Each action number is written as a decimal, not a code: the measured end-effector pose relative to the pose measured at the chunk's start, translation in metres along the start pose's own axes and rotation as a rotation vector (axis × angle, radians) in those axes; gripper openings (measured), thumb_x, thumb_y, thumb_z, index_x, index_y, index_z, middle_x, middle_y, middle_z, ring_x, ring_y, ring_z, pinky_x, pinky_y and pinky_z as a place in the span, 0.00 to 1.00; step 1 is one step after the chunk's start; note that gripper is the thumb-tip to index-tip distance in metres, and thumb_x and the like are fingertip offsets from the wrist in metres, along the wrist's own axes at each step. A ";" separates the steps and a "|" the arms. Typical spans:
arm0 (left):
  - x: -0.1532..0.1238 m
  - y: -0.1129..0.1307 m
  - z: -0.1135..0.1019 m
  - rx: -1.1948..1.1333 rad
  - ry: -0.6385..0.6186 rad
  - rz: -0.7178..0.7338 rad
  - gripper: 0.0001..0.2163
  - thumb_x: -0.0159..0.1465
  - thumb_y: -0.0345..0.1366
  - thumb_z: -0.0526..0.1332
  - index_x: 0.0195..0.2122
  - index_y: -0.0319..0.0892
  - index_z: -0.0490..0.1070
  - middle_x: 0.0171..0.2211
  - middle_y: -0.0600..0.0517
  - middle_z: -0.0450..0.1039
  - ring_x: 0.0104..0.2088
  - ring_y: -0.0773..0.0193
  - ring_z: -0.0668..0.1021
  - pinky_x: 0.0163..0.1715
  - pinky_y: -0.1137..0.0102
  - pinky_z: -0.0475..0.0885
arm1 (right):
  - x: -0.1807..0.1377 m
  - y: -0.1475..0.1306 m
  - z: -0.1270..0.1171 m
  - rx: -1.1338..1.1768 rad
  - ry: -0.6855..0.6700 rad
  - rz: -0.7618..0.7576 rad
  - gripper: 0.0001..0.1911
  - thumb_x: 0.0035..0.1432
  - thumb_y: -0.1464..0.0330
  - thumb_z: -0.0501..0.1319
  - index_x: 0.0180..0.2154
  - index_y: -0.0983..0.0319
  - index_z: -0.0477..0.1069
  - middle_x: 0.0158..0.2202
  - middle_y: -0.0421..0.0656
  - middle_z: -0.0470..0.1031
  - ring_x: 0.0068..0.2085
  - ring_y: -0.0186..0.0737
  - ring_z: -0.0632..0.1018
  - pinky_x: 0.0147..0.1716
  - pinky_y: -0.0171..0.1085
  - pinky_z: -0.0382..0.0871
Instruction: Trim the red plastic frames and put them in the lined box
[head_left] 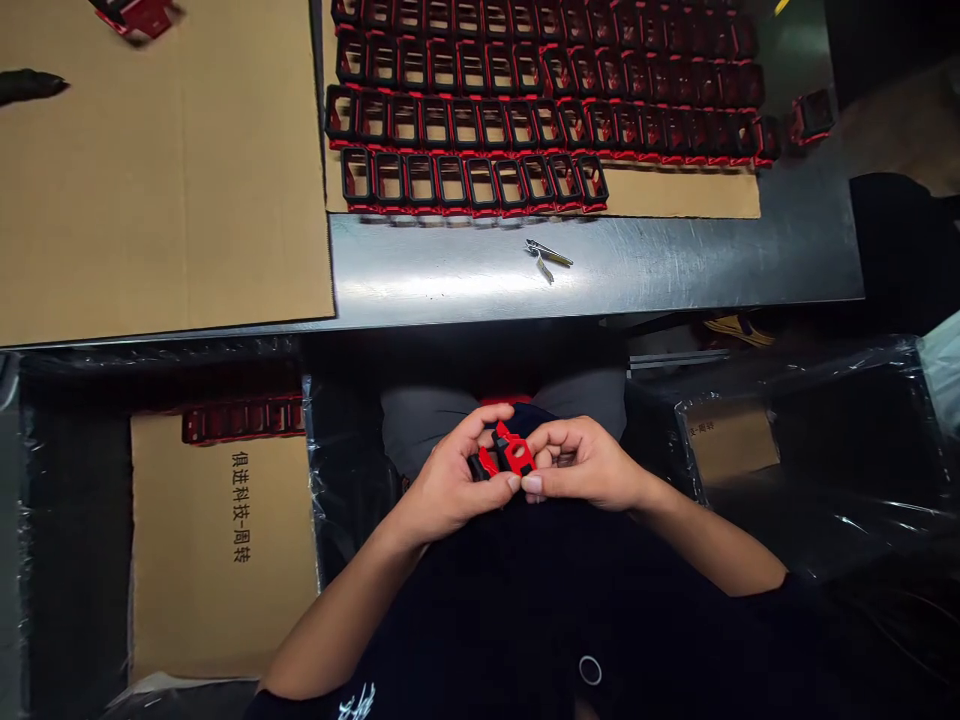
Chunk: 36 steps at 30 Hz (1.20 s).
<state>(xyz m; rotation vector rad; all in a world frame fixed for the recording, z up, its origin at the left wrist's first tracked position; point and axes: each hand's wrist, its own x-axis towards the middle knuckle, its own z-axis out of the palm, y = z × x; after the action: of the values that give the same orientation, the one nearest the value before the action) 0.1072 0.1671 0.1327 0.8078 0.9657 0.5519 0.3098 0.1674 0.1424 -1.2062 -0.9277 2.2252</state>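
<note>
While the small, angular red-and-black part (pixel 523 464) sits between both hands, in front of the dark navy shirt (pixel 525 610) and short of the shiny steel table (pixel 675 255), I judge the step in hand to be fine fingertip handling. The bare left hand (pixel 454 475) grasps its left side between thumb and fingers; the bare right hand (pixel 589 462) pinches its right side. To do this well, I would let the left hand steady the part and keep the right hand's pressure light, since a hard squeeze could make it slip. I see a bright red face with a round hole, a pointed red tip above and black sections alongside; the fingers hide the rest, so I cannot tell its full outline.
</note>
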 end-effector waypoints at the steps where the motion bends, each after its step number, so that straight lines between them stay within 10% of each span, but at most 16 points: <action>1: 0.000 0.000 -0.001 0.022 0.006 0.008 0.34 0.54 0.40 0.72 0.61 0.43 0.61 0.32 0.56 0.76 0.23 0.72 0.73 0.25 0.75 0.71 | 0.000 0.000 -0.001 0.062 -0.029 0.002 0.17 0.49 0.61 0.74 0.36 0.64 0.77 0.23 0.39 0.78 0.26 0.34 0.78 0.31 0.34 0.70; 9: 0.002 -0.007 -0.007 -0.031 -0.045 -0.062 0.44 0.58 0.57 0.67 0.69 0.40 0.55 0.27 0.56 0.72 0.19 0.70 0.74 0.17 0.76 0.66 | 0.003 0.000 -0.006 0.358 -0.147 0.055 0.17 0.47 0.68 0.66 0.41 0.66 0.77 0.28 0.44 0.82 0.31 0.42 0.83 0.34 0.39 0.76; 36: 0.003 -0.014 -0.015 -0.013 -0.146 -0.008 0.42 0.63 0.55 0.64 0.73 0.43 0.49 0.29 0.54 0.72 0.22 0.69 0.73 0.21 0.75 0.69 | 0.005 0.004 -0.006 0.085 -0.016 -0.074 0.21 0.58 0.57 0.69 0.48 0.64 0.81 0.22 0.38 0.77 0.24 0.32 0.75 0.30 0.34 0.72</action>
<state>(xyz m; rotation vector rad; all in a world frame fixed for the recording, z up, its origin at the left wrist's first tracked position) 0.0958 0.1661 0.1149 0.8205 0.8305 0.4850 0.3120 0.1702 0.1343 -1.1004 -0.8612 2.1953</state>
